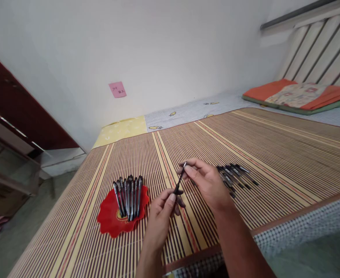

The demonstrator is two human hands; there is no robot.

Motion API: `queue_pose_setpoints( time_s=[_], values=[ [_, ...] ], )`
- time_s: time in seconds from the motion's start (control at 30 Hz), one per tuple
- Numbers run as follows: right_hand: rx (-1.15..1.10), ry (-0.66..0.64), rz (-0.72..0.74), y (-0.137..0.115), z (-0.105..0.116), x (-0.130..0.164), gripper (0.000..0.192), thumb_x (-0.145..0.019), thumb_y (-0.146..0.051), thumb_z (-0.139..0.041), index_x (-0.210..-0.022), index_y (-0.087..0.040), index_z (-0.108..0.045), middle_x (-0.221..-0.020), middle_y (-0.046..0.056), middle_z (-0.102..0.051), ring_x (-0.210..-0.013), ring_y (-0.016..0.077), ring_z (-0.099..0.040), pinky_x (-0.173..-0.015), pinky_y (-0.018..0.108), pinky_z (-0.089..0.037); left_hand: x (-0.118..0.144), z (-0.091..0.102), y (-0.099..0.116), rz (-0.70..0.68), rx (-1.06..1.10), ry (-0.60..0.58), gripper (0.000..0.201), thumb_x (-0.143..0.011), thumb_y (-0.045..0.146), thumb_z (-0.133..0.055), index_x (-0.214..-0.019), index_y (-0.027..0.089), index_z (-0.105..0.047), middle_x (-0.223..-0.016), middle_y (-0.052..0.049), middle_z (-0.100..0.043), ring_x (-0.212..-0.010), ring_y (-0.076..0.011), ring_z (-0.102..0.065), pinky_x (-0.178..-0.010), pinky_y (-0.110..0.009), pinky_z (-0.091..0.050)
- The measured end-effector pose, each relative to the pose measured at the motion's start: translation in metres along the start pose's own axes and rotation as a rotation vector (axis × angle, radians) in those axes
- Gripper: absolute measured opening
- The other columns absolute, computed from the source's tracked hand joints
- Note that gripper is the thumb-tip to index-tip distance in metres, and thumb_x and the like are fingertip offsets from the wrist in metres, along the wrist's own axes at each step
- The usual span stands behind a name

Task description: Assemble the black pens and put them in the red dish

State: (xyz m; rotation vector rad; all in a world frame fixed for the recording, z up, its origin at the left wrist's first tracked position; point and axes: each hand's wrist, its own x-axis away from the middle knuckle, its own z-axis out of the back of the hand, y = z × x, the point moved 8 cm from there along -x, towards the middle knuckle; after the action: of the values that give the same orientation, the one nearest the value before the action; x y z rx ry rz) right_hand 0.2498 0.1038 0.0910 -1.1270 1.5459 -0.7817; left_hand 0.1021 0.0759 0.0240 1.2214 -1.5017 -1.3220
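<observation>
Pen held up between both hands over the bed mat

You are pinching one pen (180,180) with your left hand (164,208) and right hand (207,181), fingers clamped at either end; capped pens (128,195) resting on a red plate (107,222) at nine o'clock, loose pens (235,175) at three.

Pink note (117,89), folded orange blanket (298,95)

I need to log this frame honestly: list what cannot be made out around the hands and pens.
Head view only:
- Pen between left hand and right hand: both ends covered by fingers; capped or not, cannot tell.
- Loose pens: partly behind the right hand, count unclear.
- Pink note: writing too small.
- Red dish: centre design hidden by pens.
</observation>
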Motion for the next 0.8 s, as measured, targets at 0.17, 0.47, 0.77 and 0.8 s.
queue_pose_setpoints(
  time_s=[0.17, 0.47, 0.77, 0.8],
  values=[
    [0.020, -0.127, -0.056, 0.007, -0.012, 0.001, 0.015, -0.090, -0.032, -0.065, -0.098, -0.021, -0.072, -0.087, 0.003, -0.073, -0.087, 0.0164, -0.068, -0.083, 0.031, -0.052, 0.001, 0.002, -0.003, 0.021, 0.193, 0.021, 0.025, -0.092, 0.036, -0.066, -0.106, 0.016, -0.069, -0.071, 0.001, -0.060, -0.056, -0.0073, -0.046, -0.052, -0.019, -0.033],
    [0.098, -0.312, -0.105, 0.013, -0.025, 0.004, 0.016, -0.086, -0.033, -0.068, -0.090, -0.019, -0.074, -0.086, 0.003, -0.071, -0.086, 0.0173, -0.066, -0.082, 0.031, -0.051, 0.008, -0.004, 0.007, 0.128, 0.402, 0.102, 0.033, -0.074, 0.039, -0.085, -0.093, 0.016, -0.072, -0.069, 0.000, -0.061, -0.054, -0.0067, -0.049, -0.049, -0.016, -0.036],
    [-0.023, -0.265, -0.116, 0.018, -0.022, 0.003, 0.026, -0.094, -0.036, -0.059, -0.110, -0.024, -0.076, -0.107, 0.007, -0.076, -0.102, 0.0198, -0.068, -0.094, 0.037, -0.051, 0.006, -0.009, 0.007, 0.147, 0.406, 0.097, 0.033, -0.072, 0.038, -0.085, -0.091, 0.015, -0.070, -0.068, 0.000, -0.062, -0.053, -0.0062, -0.048, -0.046, -0.016, -0.033],
    [-0.003, -0.270, -0.114, 0.017, -0.023, 0.003, 0.024, -0.093, -0.035, -0.061, -0.108, -0.024, -0.076, -0.105, 0.007, -0.076, -0.102, 0.0195, -0.068, -0.095, 0.037, -0.051, 0.006, -0.009, 0.007, 0.145, 0.405, 0.095, 0.033, -0.073, 0.039, -0.085, -0.091, 0.015, -0.070, -0.067, 0.000, -0.061, -0.052, -0.0060, -0.047, -0.046, -0.016, -0.032]
  ],
)
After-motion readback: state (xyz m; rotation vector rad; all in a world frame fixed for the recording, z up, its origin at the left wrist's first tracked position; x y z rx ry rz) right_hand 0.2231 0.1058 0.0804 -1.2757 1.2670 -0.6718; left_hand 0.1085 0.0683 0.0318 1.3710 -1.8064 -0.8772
